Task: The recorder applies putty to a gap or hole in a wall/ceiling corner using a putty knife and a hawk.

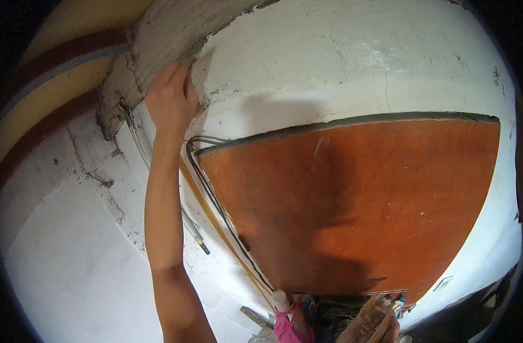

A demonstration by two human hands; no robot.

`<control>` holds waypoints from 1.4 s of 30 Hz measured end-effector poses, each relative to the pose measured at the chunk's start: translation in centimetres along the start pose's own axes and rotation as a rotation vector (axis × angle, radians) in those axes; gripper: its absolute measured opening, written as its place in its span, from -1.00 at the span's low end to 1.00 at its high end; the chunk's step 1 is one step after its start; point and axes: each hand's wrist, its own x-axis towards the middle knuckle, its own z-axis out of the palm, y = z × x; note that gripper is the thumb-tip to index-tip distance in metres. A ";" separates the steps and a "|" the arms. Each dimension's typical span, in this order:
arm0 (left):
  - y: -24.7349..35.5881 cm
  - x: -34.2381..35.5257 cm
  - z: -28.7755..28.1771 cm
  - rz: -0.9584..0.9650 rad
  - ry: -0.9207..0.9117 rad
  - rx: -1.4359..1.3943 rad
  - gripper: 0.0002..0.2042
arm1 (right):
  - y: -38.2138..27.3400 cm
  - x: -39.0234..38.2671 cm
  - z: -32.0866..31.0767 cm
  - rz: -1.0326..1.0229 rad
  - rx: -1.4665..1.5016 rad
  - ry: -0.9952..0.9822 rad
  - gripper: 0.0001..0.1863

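Note:
My left arm reaches up from the lower edge. My left hand (172, 97) is raised against the wall, at the corner where rough grey plaster meets the white-painted wall (341, 68). Its back faces me and its fingers are curled together at the plaster's broken edge. Whatever may be between the fingertips is hidden or too small to name. To the right of my forearm, dark cables (213, 191) and a yellowish strip (201, 197) run down the wall. Beside them is a large orange-brown wooden panel (387, 194). I do not clearly see my right hand.
A pale tube (191, 228) with a dark tip hangs behind my forearm. Brown beams (50, 63) cross the ceiling at upper left. Below the panel are a pink cloth or bag (290, 327), a rough brown object (367, 323) and dark clutter. Cracks (98, 178) mark the left wall.

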 end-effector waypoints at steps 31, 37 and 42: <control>36.9 -23.8 -19.4 -1.361 -1.540 -1.410 -0.77 | 2.9 0.4 3.2 -0.342 -1.212 0.363 -0.50; 37.5 -23.1 -20.5 -1.070 -1.399 -1.310 -0.78 | 2.5 0.4 3.5 -0.372 -1.190 0.375 -0.48; 37.1 -22.5 -20.3 -1.164 -1.594 -1.308 -0.79 | 2.4 1.2 3.6 -0.339 -1.203 0.410 -0.48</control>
